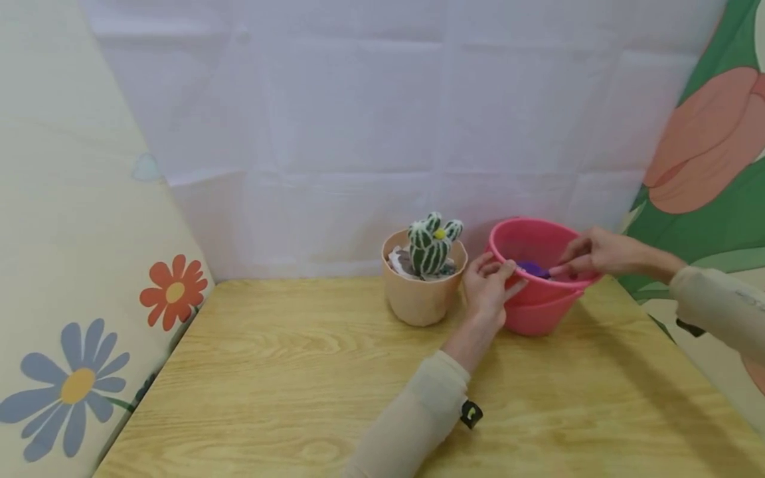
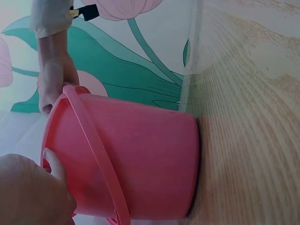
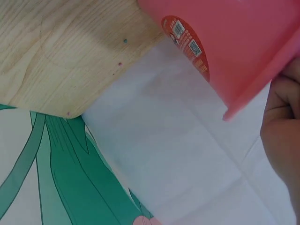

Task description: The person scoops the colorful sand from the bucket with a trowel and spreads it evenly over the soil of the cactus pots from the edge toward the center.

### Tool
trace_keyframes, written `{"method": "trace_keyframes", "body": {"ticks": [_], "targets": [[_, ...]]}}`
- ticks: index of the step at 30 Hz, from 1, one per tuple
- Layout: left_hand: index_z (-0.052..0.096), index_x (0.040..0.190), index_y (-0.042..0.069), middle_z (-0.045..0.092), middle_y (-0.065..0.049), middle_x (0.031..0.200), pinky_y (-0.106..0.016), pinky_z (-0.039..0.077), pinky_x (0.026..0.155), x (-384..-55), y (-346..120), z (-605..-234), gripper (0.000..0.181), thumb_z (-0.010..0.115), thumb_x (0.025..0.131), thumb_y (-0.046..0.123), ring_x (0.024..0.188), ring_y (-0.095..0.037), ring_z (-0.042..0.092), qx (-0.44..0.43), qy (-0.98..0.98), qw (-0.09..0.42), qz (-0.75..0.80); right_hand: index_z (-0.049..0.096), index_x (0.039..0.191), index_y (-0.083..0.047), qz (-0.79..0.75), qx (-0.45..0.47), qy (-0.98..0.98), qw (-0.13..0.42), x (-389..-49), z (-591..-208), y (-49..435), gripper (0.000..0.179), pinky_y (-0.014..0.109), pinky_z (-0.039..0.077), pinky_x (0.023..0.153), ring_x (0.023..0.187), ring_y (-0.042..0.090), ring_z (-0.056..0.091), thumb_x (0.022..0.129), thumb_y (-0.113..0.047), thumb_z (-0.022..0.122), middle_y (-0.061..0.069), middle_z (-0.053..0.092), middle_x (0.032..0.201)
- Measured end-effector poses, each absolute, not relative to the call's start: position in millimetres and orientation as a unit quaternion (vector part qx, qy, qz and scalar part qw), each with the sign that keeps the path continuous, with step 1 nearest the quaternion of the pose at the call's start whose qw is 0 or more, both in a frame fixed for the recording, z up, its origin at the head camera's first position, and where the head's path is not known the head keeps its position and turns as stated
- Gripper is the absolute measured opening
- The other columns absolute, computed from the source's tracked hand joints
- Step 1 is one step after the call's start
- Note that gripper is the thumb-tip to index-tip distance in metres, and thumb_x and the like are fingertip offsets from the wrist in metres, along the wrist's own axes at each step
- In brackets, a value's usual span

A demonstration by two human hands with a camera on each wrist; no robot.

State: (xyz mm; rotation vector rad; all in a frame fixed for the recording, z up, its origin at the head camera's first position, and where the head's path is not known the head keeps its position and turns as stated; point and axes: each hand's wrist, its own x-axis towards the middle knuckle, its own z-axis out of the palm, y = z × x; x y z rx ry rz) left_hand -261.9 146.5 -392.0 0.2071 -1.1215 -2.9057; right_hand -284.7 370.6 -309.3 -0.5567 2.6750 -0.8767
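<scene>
A pink bucket [image 1: 538,317] stands on the wooden table, its bail handle [image 2: 101,157] hanging down the near side. My left hand [image 1: 485,287] holds the bucket's rim on the left, thumb against the outer wall in the left wrist view. Inside the bucket lies a purple scoop-like tool [image 1: 532,268], mostly hidden by the near wall. Reaching over the right side of the rim, my right hand [image 1: 597,253] pinches the end of this purple tool. The right wrist view shows only part of that hand [image 3: 285,115] at the bucket's rim.
Left of the bucket, close to my left hand, a peach pot [image 1: 417,302] holds a knitted cactus [image 1: 429,255]. A white cloth [image 1: 335,133] hangs behind the table [image 1: 269,385]. Small coloured specks dot the tabletop near its back right corner.
</scene>
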Motion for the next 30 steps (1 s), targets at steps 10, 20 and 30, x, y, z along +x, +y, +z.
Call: {"method": "trace_keyframes", "body": {"ticks": [10,20,30], "targets": [[0.062,0.119,0.000,0.057,-0.013,0.093,-0.044,0.064,0.070,-264,143,-393,0.036,0.072,0.087,-0.013,0.085,-0.029,0.069,0.065,-0.351,0.009,-0.934,0.076,0.119,-0.010,-0.285,-0.183,0.931,0.138,-276,-295,387,0.032,0.033,0.059,0.079,0.095,0.022,0.068,0.096,-0.032,0.073,0.002,0.075,0.102],[0.062,0.117,0.000,0.057,-0.012,0.092,-0.043,0.064,0.069,-262,142,-393,0.034,0.072,0.087,-0.013,0.080,-0.023,0.068,0.063,-0.357,0.010,-0.932,0.069,0.126,0.001,-0.353,-0.145,0.913,0.143,-275,-302,400,0.036,0.032,0.058,0.087,0.094,0.020,0.066,0.102,-0.025,0.065,0.011,0.074,0.107],[0.063,0.119,-0.001,0.059,-0.014,0.094,-0.043,0.064,0.069,-266,146,-396,0.035,0.072,0.087,-0.013,0.079,-0.024,0.068,0.064,-0.360,0.004,-0.931,0.056,0.134,0.014,-0.479,-0.064,0.864,0.142,-274,-312,404,0.046,0.035,0.060,0.088,0.101,0.017,0.069,0.102,-0.018,0.065,0.014,0.071,0.117]]}}
